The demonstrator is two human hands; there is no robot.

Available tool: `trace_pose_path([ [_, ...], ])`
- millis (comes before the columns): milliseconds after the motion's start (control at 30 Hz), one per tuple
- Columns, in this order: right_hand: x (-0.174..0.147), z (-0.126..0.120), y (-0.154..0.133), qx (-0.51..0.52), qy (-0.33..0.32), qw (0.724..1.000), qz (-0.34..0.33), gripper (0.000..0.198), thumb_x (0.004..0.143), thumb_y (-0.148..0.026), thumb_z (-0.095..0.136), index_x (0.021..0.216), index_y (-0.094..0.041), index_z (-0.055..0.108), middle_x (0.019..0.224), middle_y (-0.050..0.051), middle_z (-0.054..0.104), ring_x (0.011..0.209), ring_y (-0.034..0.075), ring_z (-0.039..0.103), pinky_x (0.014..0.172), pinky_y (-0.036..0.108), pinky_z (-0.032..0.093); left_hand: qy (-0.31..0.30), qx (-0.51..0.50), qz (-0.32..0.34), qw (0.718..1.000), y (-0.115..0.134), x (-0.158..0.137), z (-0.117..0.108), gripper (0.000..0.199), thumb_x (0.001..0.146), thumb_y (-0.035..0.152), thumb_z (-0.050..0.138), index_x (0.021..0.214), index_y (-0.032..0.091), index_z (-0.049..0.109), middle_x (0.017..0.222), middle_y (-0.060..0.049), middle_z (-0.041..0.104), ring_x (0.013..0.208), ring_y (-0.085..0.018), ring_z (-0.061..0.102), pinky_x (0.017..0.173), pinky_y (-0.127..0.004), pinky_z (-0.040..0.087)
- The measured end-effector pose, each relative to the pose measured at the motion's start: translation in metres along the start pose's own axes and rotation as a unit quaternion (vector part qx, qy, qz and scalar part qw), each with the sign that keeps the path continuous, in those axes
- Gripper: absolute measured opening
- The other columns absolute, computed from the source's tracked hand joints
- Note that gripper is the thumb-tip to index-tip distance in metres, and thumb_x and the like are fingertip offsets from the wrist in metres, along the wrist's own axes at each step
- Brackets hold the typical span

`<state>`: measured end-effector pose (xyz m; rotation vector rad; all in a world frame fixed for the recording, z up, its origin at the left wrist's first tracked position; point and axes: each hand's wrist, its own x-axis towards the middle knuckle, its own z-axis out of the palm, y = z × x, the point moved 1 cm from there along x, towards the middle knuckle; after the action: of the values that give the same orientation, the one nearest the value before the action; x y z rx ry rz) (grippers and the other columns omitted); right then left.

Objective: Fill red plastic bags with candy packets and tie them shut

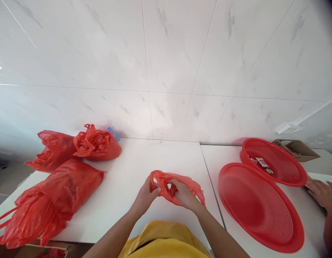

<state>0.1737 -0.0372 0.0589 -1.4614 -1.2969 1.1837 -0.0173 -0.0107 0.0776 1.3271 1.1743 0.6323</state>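
- White marble-look tiled wall [166, 64] behind, filling the upper half of the view.
- White tabletop [123, 179] below it, with a second white table [225, 154] butted against its right edge.
- Large crumpled red plastic bags: one [47, 200] at the near left corner, loops hanging past the edge, two more [57, 148] [97, 143] behind it near the wall.
- Round red plastic mesh basket [260, 208] on the right table, overlapping a second red round basket [276, 161] that holds small printed packets [261, 163].
- Brown cardboard box [297, 148] beyond the baskets.
- Another person's hand [323, 193] flat on the right table, just beside the far basket.
- Small thin red plastic bag [182, 186] on the near middle of the left table, long axis running left to right, tail trailing off rightward.
- Left hand [144, 197] pinched shut on the bag's left loop.
- Right hand [183, 195] clamped on the bunched middle, fingers curled together.
- Both hands in contact, right hand covering more of the bag, loose end lying beyond the right fingers.
- Blue bottle cap [112, 130] peeking behind the far bags.
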Motion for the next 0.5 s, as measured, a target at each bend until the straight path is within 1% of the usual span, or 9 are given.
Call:
trace_pose_path([
  [67, -0.010, -0.003, -0.011, -0.038, -0.013, 0.999, -0.023, 0.027, 0.078, -0.019, 0.047, 0.094, -0.024, 0.068, 0.097, 0.002, 0.066, 0.082, 0.016, 0.061, 0.077, 0.032, 0.050, -0.025, -0.027, -0.017, 0.999, 0.008, 0.005, 0.005, 0.054, 0.084, 0.042, 0.059, 0.131, 0.019, 0.050, 0.098, -0.006, 0.066, 0.091, -0.021, 0.060, 0.084, -0.035, 0.048],
  [133, -0.017, -0.003, -0.020, -0.055, 0.006, 0.997, -0.048, 0.038, 0.075, -0.013, 0.045, 0.103, -0.026, 0.068, 0.121, 0.003, 0.060, 0.104, 0.019, 0.059, 0.089, 0.036, 0.049, -0.060, -0.048, -0.020, 0.997, 0.014, 0.009, 0.011, 0.056, 0.082, 0.048, 0.062, 0.130, 0.020, 0.053, 0.110, -0.008, 0.066, 0.100, -0.023, 0.060, 0.086, -0.035, 0.047],
  [200, -0.022, 0.000, -0.025, -0.045, 0.024, 0.997, -0.062, 0.047, 0.073, -0.011, 0.045, 0.110, -0.029, 0.067, 0.134, 0.002, 0.052, 0.121, 0.021, 0.051, 0.100, 0.039, 0.045, -0.082, -0.059, -0.034, 0.994, 0.017, 0.012, 0.017, 0.055, 0.080, 0.050, 0.064, 0.126, 0.022, 0.058, 0.114, -0.008, 0.067, 0.104, -0.025, 0.060, 0.085, -0.035, 0.048],
  [267, -0.024, 0.003, -0.027, -0.020, 0.038, 0.998, -0.051, 0.057, 0.073, -0.010, 0.046, 0.123, -0.033, 0.060, 0.140, 0.001, 0.047, 0.131, 0.021, 0.043, 0.108, 0.041, 0.040, -0.082, -0.062, -0.055, 0.993, 0.015, 0.013, 0.022, 0.049, 0.078, 0.049, 0.066, 0.118, 0.021, 0.064, 0.106, -0.007, 0.070, 0.098, -0.024, 0.062, 0.082, -0.035, 0.048],
  [333, -0.026, 0.005, -0.026, 0.034, 0.060, 0.998, -0.011, 0.065, 0.076, -0.013, 0.050, 0.136, -0.036, 0.046, 0.144, 0.001, 0.044, 0.132, 0.021, 0.043, 0.109, 0.042, 0.039, -0.071, -0.078, -0.062, 0.993, 0.013, 0.013, 0.024, 0.043, 0.077, 0.047, 0.068, 0.107, 0.017, 0.068, 0.096, -0.007, 0.071, 0.090, -0.022, 0.063, 0.082, -0.035, 0.048],
  [400, -0.026, 0.005, -0.024, 0.105, 0.080, 0.991, 0.034, 0.064, 0.079, -0.020, 0.054, 0.140, -0.033, 0.038, 0.142, 0.005, 0.046, 0.124, 0.021, 0.051, 0.103, 0.042, 0.045, -0.059, -0.104, -0.056, 0.991, 0.010, 0.013, 0.024, 0.041, 0.075, 0.046, 0.070, 0.102, 0.015, 0.069, 0.091, -0.007, 0.071, 0.085, -0.021, 0.064, 0.081, -0.036, 0.049],
  [433, -0.026, 0.006, -0.024, 0.135, 0.085, 0.986, 0.050, 0.060, 0.080, -0.024, 0.057, 0.137, -0.030, 0.038, 0.138, 0.007, 0.049, 0.119, 0.022, 0.055, 0.098, 0.041, 0.049, -0.053, -0.118, -0.054, 0.990, 0.009, 0.012, 0.023, 0.041, 0.074, 0.046, 0.072, 0.102, 0.015, 0.069, 0.089, -0.008, 0.071, 0.084, -0.021, 0.064, 0.081, -0.036, 0.049],
  [500, -0.025, 0.007, -0.024, 0.166, 0.079, 0.981, 0.061, 0.050, 0.080, -0.030, 0.061, 0.127, -0.024, 0.046, 0.127, 0.009, 0.057, 0.109, 0.022, 0.060, 0.091, 0.038, 0.052, -0.043, -0.150, -0.053, 0.986, 0.007, 0.012, 0.023, 0.043, 0.072, 0.045, 0.075, 0.102, 0.014, 0.069, 0.089, -0.008, 0.071, 0.083, -0.021, 0.064, 0.082, -0.036, 0.050],
])
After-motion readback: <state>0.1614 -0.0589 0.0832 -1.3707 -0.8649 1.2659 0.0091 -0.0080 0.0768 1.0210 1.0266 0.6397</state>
